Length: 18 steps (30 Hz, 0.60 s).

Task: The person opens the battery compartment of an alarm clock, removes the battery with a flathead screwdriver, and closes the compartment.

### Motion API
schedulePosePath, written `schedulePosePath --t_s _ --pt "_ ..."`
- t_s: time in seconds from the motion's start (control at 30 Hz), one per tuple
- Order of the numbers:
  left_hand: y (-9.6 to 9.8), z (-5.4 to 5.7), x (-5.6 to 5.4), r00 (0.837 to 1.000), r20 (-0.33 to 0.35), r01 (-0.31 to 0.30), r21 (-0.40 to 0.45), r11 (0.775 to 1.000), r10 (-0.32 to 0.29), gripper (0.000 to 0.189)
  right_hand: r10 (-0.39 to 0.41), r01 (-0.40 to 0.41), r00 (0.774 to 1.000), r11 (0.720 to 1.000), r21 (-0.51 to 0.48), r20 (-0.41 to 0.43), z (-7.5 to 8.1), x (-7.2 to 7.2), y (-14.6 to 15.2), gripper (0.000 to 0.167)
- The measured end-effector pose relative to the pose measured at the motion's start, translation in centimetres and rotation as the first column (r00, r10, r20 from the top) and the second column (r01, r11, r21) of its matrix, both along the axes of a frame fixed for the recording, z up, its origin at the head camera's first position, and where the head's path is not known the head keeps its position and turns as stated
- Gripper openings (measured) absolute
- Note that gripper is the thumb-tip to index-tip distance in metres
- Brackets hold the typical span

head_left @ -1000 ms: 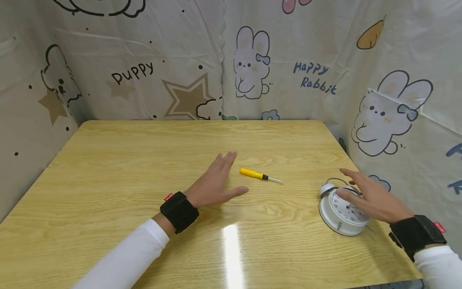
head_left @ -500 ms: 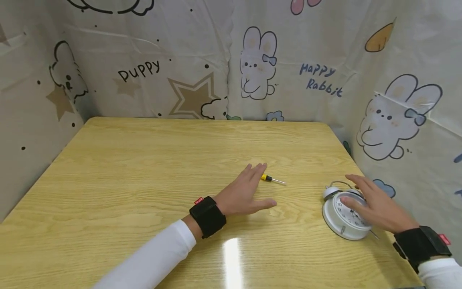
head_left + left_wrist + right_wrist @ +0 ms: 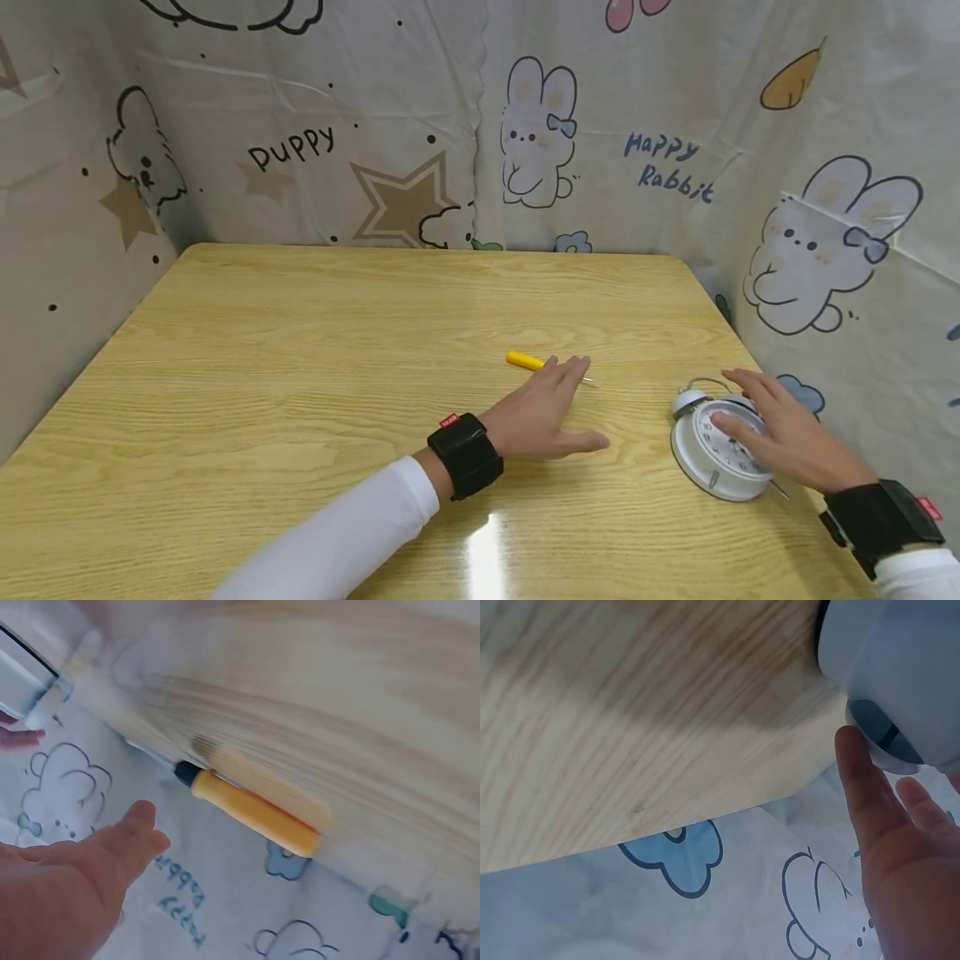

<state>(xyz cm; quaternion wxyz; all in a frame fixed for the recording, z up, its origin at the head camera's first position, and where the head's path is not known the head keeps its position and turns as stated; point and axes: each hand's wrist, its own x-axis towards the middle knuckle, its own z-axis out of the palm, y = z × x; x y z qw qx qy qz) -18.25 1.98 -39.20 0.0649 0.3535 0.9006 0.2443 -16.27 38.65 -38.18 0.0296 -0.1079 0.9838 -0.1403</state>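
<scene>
A yellow-handled screwdriver (image 3: pixel 525 360) lies on the table, its shaft pointing right. My left hand (image 3: pixel 543 417) is spread with straight fingers and hides the middle of the screwdriver in the head view. The left wrist view shows the whole yellow handle (image 3: pixel 255 815) apart from my fingers. At the right, a white twin-bell alarm clock (image 3: pixel 712 454) lies tilted back, dial up. My right hand (image 3: pixel 798 437) is at its right side, thumb over the dial and fingers extended past the bells. A fingertip is at a bell (image 3: pixel 885 735) in the right wrist view; contact is unclear.
The wood-grain table (image 3: pixel 300 333) has a curtain (image 3: pixel 315 200) with cartoon rabbits and stars behind it and at both sides. The clock stands near the table's right edge. A bright light reflection (image 3: pixel 486 554) shows near the front.
My left hand has travelled right across the table, passing from left of the screwdriver to over its middle. My right hand and the alarm clock stay almost still; the head view shifted slightly.
</scene>
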Motion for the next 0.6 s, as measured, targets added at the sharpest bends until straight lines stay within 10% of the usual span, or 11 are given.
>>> schedulePosePath --t_s 0.6 --pt "5.1 -0.4 0.5 0.998 -0.054 0.023 -0.157 0.987 -0.032 0.101 -0.005 0.013 0.993 0.997 -0.071 0.115 -0.5 0.6 0.4 0.129"
